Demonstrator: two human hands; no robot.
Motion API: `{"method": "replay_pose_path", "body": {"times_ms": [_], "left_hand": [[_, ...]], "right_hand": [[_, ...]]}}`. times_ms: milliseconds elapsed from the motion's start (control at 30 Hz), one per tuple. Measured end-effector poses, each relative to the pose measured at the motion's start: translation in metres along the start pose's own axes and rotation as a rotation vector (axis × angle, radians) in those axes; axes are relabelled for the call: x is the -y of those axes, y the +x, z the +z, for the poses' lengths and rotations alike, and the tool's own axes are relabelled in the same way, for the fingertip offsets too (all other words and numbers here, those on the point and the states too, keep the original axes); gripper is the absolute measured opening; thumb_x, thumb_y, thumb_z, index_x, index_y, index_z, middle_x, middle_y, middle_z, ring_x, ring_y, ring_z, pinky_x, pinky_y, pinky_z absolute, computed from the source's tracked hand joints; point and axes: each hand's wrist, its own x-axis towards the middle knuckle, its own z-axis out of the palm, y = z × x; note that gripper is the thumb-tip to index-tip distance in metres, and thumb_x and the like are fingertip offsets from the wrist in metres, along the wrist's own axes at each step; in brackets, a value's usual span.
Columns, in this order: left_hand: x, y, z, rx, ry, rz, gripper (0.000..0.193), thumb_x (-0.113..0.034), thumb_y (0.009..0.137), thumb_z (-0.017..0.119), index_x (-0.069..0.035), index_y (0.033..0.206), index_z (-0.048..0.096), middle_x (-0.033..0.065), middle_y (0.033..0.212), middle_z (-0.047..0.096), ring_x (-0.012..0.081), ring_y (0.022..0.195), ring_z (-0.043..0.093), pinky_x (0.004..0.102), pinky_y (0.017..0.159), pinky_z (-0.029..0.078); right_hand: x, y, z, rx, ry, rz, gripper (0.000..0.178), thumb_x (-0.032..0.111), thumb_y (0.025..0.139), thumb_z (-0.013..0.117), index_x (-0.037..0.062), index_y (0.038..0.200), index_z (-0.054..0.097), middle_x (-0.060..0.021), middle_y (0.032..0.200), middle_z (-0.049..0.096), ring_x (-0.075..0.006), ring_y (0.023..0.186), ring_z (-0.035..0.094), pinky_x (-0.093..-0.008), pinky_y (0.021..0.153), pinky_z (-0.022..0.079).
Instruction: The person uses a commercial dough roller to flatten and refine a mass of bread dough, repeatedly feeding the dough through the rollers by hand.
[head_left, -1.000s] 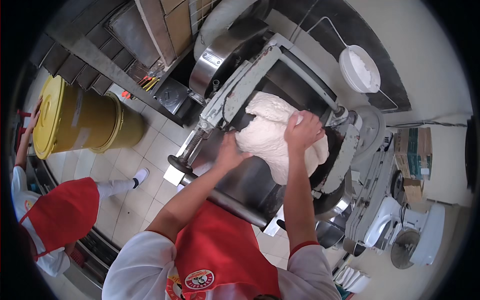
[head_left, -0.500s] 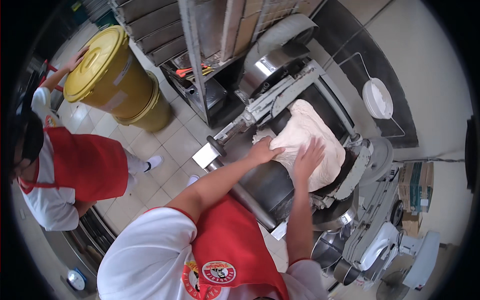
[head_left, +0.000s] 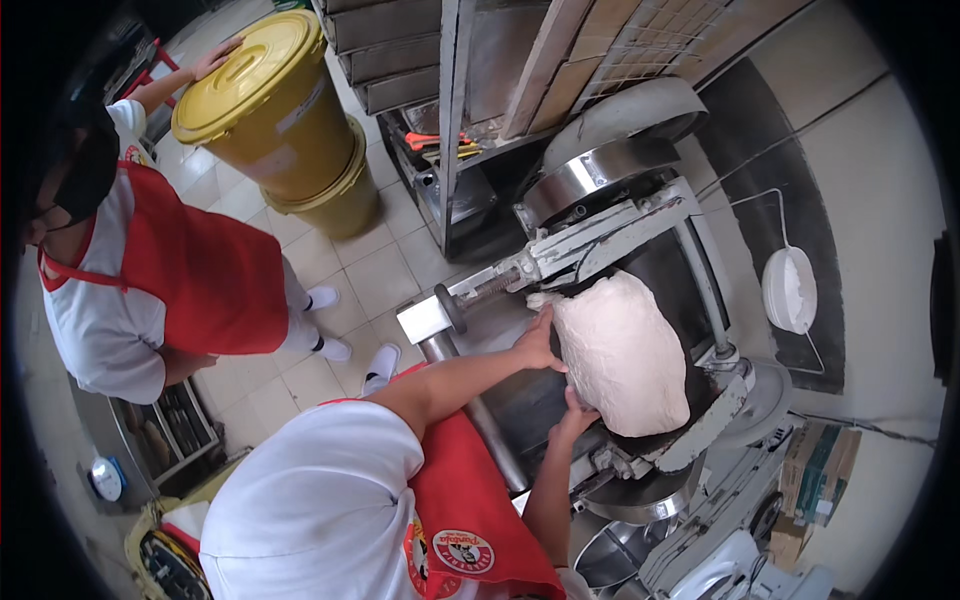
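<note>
A large, pale slab of dough (head_left: 625, 350) lies on the dark metal bed of a dough roller machine (head_left: 470, 345). My left hand (head_left: 539, 342) grips the dough's near left edge, thumb low and fingers partly hidden at the rim. Closer to the lower corner, my right hand (head_left: 573, 416) holds the same edge, with some fingers out of sight against the dough. A small torn flap of dough sticks out beyond my left fingers.
Beyond the machine stands a tray rack (head_left: 452, 130). To the left, a co-worker in a red apron (head_left: 215, 265) rests a hand on a stacked yellow bin (head_left: 290, 125). A white dish in a wire holder (head_left: 790, 290) hangs by the wall; steel bowls (head_left: 612, 552) are at lower right.
Both hands have moved to the dough's near edge; the right one lay flat on top before. The dough looks flatter and more spread out. The head view has shifted.
</note>
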Motion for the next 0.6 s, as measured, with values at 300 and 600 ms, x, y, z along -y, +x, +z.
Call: {"method": "replay_pose_path", "body": {"times_ms": [300, 600], "left_hand": [[-0.005, 0.070, -0.018, 0.365, 0.293, 0.187, 0.095, -0.060, 0.059, 0.093, -0.013, 0.137, 0.067, 0.0159, 0.134, 0.069, 0.0342, 0.127, 0.062, 0.0383, 0.110, 0.046], [-0.079, 0.040, -0.052, 0.465, -0.041, -0.122, 0.085, -0.054, 0.060, 0.094, 0.001, 0.121, 0.075, 0.0209, 0.123, 0.073, 0.0291, 0.114, 0.070, 0.0373, 0.099, 0.054]], "right_hand": [[-0.026, 0.071, -0.046, 0.291, 0.071, 0.238, 0.086, -0.006, 0.079, 0.081, -0.0001, 0.155, 0.041, -0.0135, 0.155, 0.048, -0.0311, 0.139, 0.048, -0.0433, 0.119, 0.037], [0.060, 0.037, -0.029, 0.250, 0.189, 0.269, 0.070, 0.007, 0.087, 0.077, 0.0006, 0.149, 0.047, -0.0145, 0.145, 0.057, -0.0311, 0.129, 0.058, -0.0457, 0.111, 0.043]]}}
